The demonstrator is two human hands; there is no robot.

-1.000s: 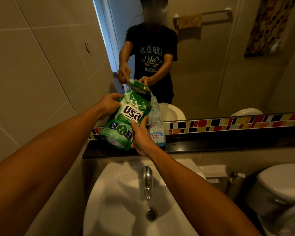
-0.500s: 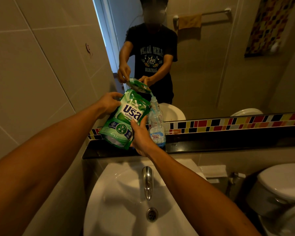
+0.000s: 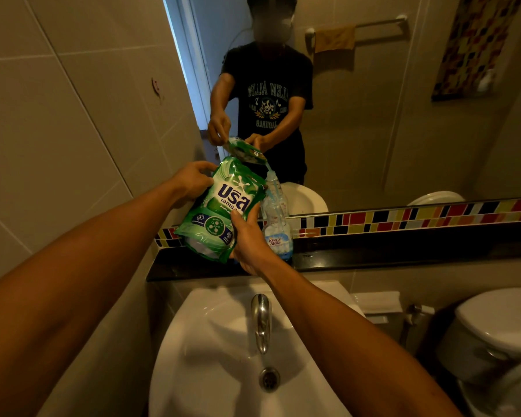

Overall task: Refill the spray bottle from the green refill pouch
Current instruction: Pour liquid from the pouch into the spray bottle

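A green refill pouch (image 3: 221, 206) with white and blue lettering is tilted to the right over a clear spray bottle (image 3: 275, 218) with no spray head on it. The bottle stands on a black ledge (image 3: 373, 251) below the mirror. My left hand (image 3: 191, 182) grips the pouch's upper left edge. My right hand (image 3: 247, 239) holds the pouch's lower right side, just in front of the bottle. The pouch's top right corner sits at the bottle's neck; in the mirror a thin stream runs from the pouch into the neck.
A white sink (image 3: 223, 356) with a chrome tap (image 3: 260, 320) lies below my arms. A toilet (image 3: 494, 332) stands at the right. The mirror (image 3: 373, 115) shows a person's reflection. A tiled wall (image 3: 57, 130) is close on the left.
The pouch has risen very slightly and stays tilted over the bottle. Both hands keep the same grip.
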